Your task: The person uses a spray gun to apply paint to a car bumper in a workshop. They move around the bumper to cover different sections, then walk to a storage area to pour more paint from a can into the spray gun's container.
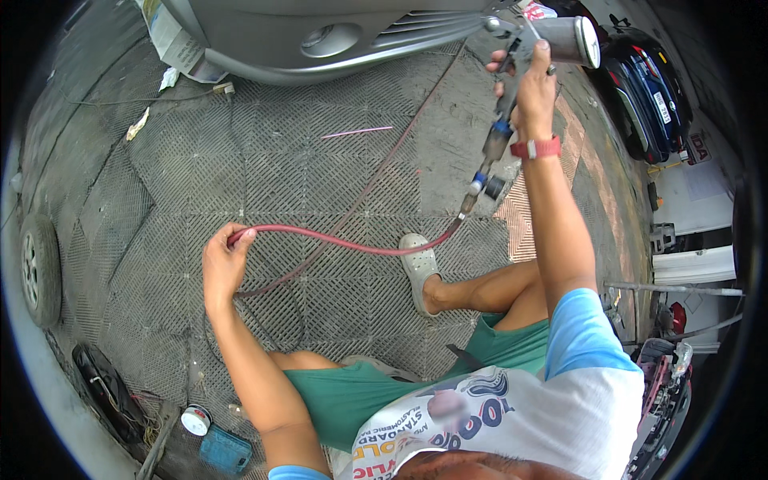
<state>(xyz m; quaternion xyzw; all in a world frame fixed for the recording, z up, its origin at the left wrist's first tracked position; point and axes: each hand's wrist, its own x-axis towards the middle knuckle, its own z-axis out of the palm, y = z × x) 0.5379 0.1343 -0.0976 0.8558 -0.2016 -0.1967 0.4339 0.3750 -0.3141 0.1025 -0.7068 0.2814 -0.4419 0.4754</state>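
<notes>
My right hand (534, 94), with a red band on its wrist, is wrapped round the grip of a paint spray gun (518, 60). A grey cup (570, 40) with a pale end sits sideways on the gun, close to the silver-grey car bumper (320, 40). Below the grip hangs an inline air fitting (490, 156) with blue rings and a small dark gauge or knob. From it a red air hose (360, 246) curves across to my left hand (226, 258), which pinches it between thumb and fingers. Past that hand the hose runs down to the floor.
Ribbed grey mats (280, 176) cover the floor, with a thin pink strip (357, 132) lying on them. A wheel (40, 270) stands at the left. A blue container (226, 450) and a white-lidded can (196, 419) are lower left. A dark blue car (652, 96) is far right.
</notes>
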